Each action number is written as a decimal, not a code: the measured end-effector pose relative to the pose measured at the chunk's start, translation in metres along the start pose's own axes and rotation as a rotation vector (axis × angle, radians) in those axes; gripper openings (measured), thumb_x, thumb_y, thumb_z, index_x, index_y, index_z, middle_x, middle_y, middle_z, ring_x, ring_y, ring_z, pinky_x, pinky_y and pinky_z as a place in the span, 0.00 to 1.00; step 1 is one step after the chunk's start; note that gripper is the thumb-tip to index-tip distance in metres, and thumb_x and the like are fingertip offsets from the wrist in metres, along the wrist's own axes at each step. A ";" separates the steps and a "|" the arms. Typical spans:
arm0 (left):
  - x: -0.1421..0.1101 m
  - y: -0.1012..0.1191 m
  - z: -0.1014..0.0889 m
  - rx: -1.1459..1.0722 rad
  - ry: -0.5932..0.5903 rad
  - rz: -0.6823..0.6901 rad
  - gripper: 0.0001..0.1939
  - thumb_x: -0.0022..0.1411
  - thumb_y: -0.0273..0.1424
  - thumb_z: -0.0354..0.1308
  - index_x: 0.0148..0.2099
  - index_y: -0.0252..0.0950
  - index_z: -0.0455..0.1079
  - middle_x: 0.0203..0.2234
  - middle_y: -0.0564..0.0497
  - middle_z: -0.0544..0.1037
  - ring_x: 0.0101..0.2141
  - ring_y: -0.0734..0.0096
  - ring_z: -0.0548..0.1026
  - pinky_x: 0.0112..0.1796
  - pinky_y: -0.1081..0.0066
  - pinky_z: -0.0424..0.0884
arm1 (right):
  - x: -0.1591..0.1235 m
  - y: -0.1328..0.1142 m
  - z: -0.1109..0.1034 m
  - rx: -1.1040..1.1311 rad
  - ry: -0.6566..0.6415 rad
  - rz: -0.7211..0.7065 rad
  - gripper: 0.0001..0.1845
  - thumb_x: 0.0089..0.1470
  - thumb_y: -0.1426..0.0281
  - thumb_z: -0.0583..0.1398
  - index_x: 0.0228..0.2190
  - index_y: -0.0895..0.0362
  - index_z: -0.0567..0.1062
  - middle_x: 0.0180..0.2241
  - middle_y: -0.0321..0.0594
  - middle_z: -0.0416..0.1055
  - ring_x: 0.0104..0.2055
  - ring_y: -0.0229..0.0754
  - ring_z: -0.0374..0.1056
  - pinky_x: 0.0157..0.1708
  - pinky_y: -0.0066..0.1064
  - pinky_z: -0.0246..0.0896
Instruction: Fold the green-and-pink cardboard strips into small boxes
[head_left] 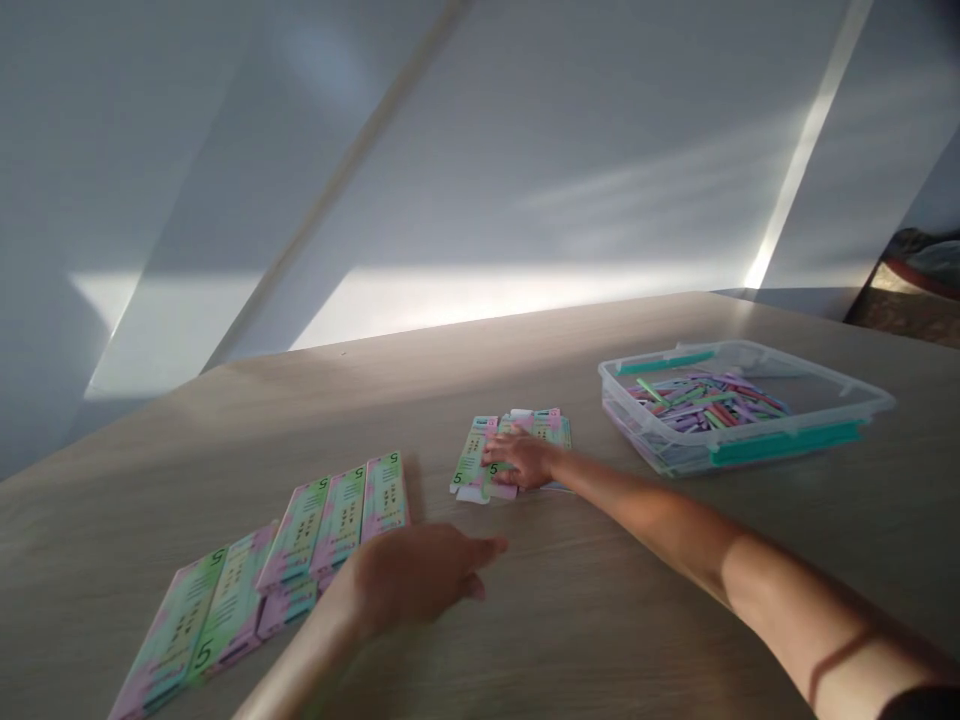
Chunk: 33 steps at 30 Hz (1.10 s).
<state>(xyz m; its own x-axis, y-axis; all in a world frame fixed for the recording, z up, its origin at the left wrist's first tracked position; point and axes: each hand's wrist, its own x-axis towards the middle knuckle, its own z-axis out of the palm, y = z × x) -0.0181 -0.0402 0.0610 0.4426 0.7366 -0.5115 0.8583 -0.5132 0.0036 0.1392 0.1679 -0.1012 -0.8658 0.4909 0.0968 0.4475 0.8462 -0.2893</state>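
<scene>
My right hand (523, 458) rests with spread fingers on a small group of pastel printed cards (472, 455) marked with a 5, partly hiding them. White and pink edges stick out beneath these cards. My left hand (420, 570) hovers nearer to me, slightly blurred, its fingers pointing right and apart with nothing in them. Just left of it lie stacked flat boxes or card packs (345, 515) in pink and green, each with a 5. More packs of the same print (202, 620) extend toward the lower left, some lying under the upper ones.
To the right stands a clear plastic box (750, 440) with teal clips, holding many thin coloured sticks (712, 400). The wooden table (600, 600) runs back to a pale wall (525, 180) with sunlight bands. Dark items sit beyond the far right edge.
</scene>
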 end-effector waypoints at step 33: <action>0.006 0.051 0.032 -0.234 -0.104 0.014 0.27 0.69 0.28 0.52 0.69 0.37 0.59 0.40 0.44 0.83 0.43 0.59 0.81 0.40 0.67 0.74 | -0.080 -0.032 0.002 0.008 0.173 0.939 0.34 0.50 0.67 0.64 0.58 0.59 0.66 0.58 0.64 0.64 0.61 0.65 0.60 0.54 0.56 0.57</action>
<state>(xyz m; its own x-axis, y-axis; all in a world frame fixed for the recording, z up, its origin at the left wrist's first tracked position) 0.0198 -0.0762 0.0311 0.4363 0.6744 -0.5957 0.8942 -0.3985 0.2037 0.1937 0.1012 -0.1018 -0.1090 0.9933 -0.0390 0.9408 0.0904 -0.3267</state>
